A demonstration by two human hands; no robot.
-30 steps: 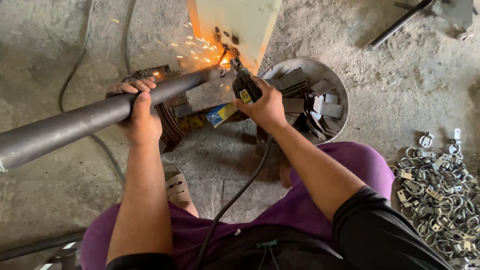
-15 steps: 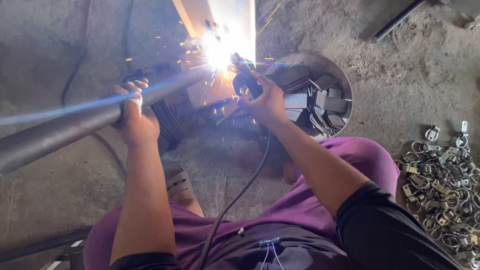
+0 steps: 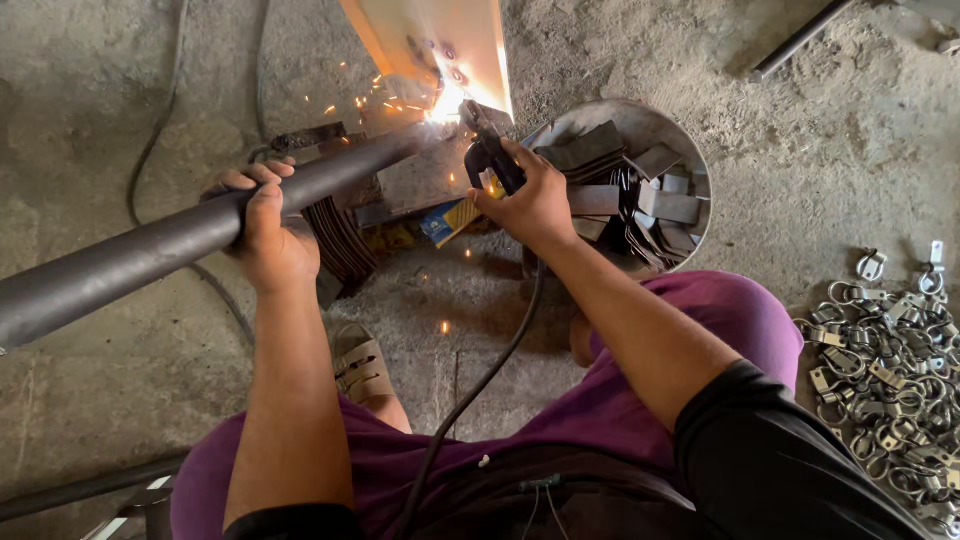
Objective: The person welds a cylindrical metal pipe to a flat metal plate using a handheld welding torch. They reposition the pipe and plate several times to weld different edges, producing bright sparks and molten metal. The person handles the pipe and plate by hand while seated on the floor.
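pipe: far end runs off the left edge
pipe tip: lost in the weld glare
electrode holder: mostly hidden under the right hand
metal rings: heap cut by the right edge

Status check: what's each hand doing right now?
Left hand grips grey pipe. Right hand holds welding holder, sparks at pipe's tip. Metal basin sits close beside.

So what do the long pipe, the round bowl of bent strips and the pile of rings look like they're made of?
Long pipe: likely steel, dull dark grey, unpainted, held by the left hand.
Round bowl: thin metal, grey, worn.
Bent strips: dark flat metal, probably steel.
Rings: bright silvery metal, possibly plated.
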